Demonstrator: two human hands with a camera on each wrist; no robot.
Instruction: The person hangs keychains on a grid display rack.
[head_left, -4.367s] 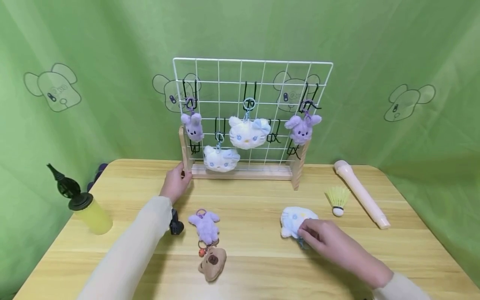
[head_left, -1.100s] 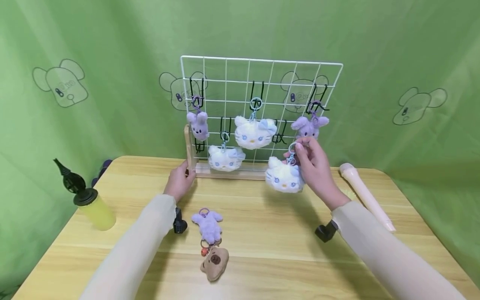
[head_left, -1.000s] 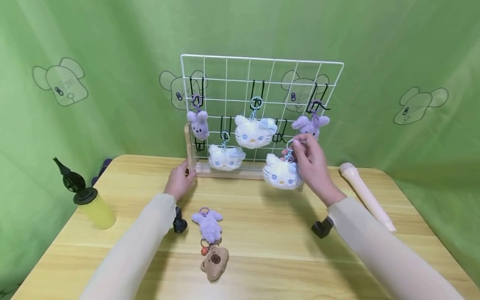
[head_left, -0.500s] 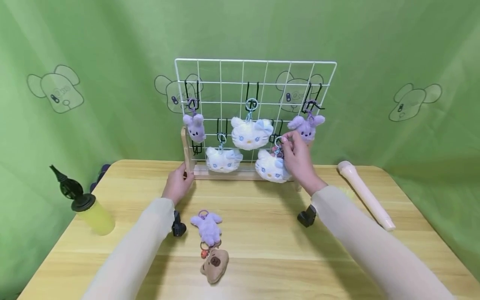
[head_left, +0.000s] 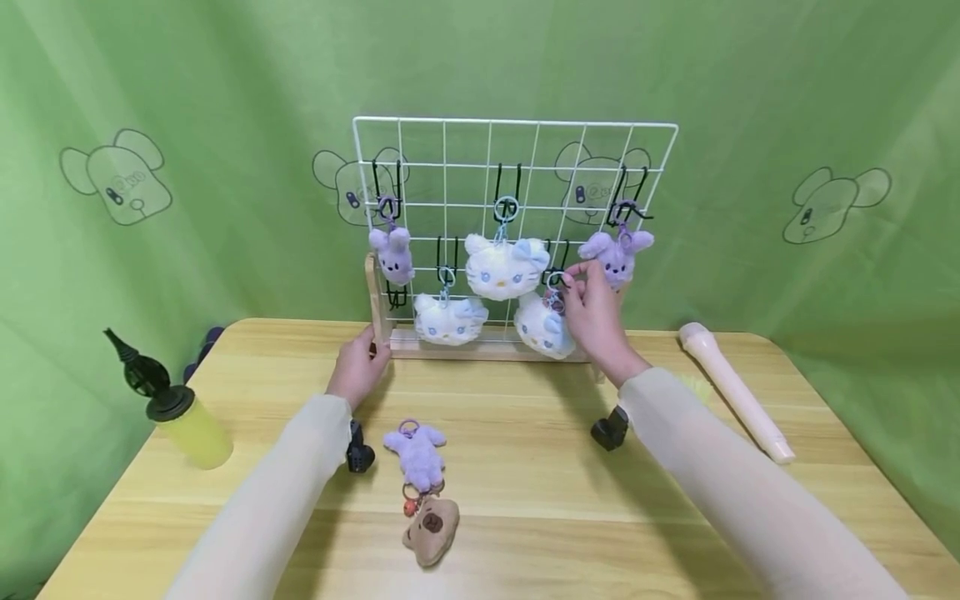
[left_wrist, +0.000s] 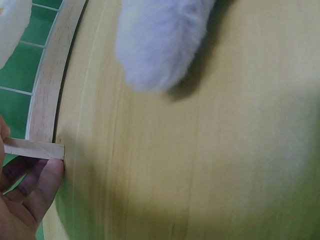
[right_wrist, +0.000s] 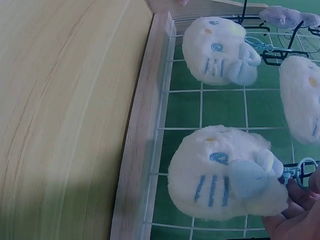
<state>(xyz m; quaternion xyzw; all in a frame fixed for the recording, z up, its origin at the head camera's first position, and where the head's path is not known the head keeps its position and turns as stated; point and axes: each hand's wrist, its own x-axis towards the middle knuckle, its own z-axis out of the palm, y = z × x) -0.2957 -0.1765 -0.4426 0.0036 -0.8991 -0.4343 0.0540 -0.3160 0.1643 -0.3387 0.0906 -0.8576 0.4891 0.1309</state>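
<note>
My right hand pinches the light-blue ring of a white cat plush keychain, at a black hook on the lower right of the white wire grid rack. Whether the ring is over the hook is hard to tell. In the right wrist view this plush hangs tilted before the wires, with fingers at its ring. My left hand holds the left wooden leg of the rack; the left wrist view shows fingers and thumb on either side of that leg.
Two more white cat plushes and two purple rabbit plushes hang on the rack. A purple plush and a brown animal plush lie on the table. A pink microphone, a partly hidden shuttlecock and a yellow pump bottle stand farther out.
My right hand picked the white cat plush up from the table and carried it left and up to the lower right hook; lately the plush has tilted. My left hand stays on the rack's leg.
</note>
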